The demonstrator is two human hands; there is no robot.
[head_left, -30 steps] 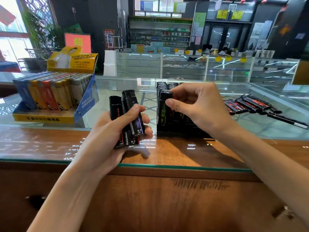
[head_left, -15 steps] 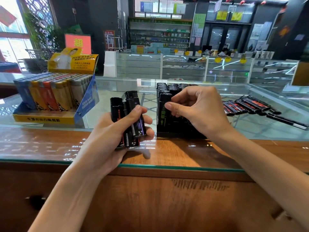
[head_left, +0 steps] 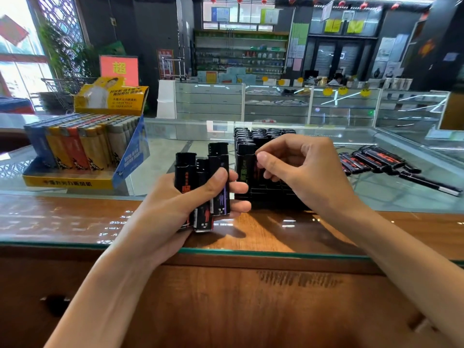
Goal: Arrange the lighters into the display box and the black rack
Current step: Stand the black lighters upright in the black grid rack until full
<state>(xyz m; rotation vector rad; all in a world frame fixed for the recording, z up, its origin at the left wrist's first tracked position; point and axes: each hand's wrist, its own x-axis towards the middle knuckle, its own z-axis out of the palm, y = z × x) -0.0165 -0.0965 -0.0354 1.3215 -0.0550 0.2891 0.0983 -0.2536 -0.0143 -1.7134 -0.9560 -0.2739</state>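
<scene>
My left hand (head_left: 173,207) grips a bunch of three black lighters (head_left: 218,156) upright, just left of the black rack (head_left: 272,195). The rack stands on the glass counter and holds several black lighters in rows. At its front left corner stands a black lighter with green print (head_left: 244,163), set down into a slot. My right hand (head_left: 306,172) hovers over the rack's front with curled fingers, thumb and forefinger pinching that lighter's upper right edge. The yellow and blue display box (head_left: 67,182) at the left holds several coloured lighters.
Several black lighters with red print (head_left: 371,159) lie loose on the glass at the right, beside a long black stick lighter (head_left: 429,185). The counter has a wooden front strip (head_left: 75,217) under glass. Shop cabinets stand far behind.
The green-print lighter has sunk lower into the rack's front left slot. My right thumb has slid from its face to its right edge. The left hand holds its bunch still.
</scene>
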